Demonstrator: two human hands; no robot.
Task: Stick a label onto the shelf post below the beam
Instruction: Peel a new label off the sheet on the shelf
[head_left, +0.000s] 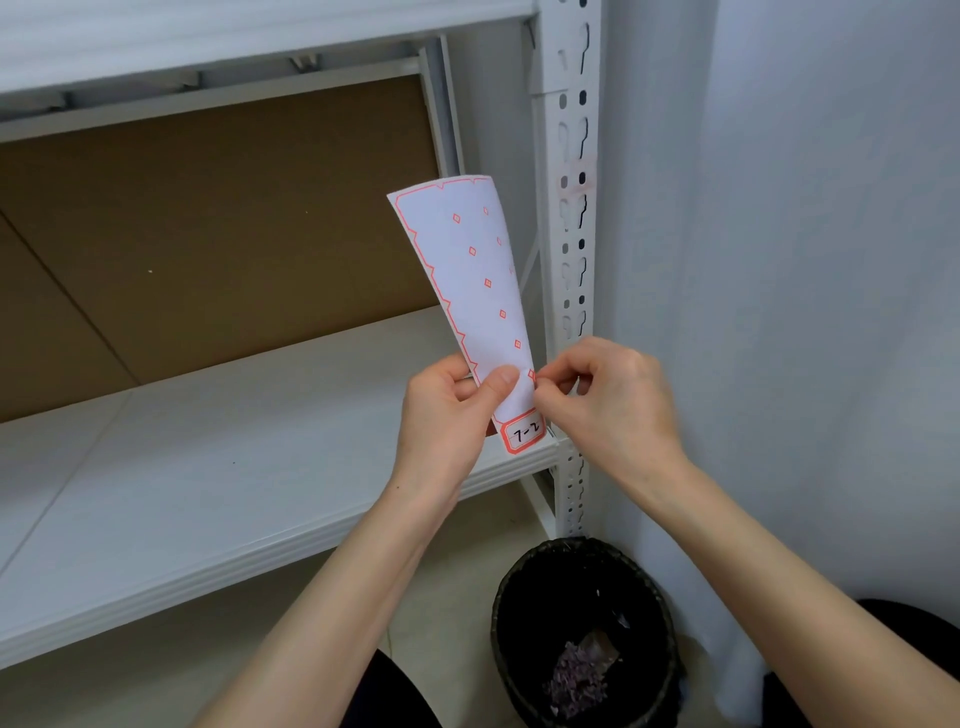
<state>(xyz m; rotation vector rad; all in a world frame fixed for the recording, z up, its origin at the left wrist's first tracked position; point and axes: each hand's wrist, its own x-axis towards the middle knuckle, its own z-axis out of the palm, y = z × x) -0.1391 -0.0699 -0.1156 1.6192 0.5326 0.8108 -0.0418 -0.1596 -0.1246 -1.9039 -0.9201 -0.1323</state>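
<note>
A label sheet (467, 280) is held upright near its lower end by the left hand (441, 415), thumb pressed on its face. Its right edge is pinched by the right hand (613, 400), fingers (565, 374) curled. One label (524, 432) is left at the sheet's bottom, just beside the post (571, 234) and well below the beam (208, 36).
</note>
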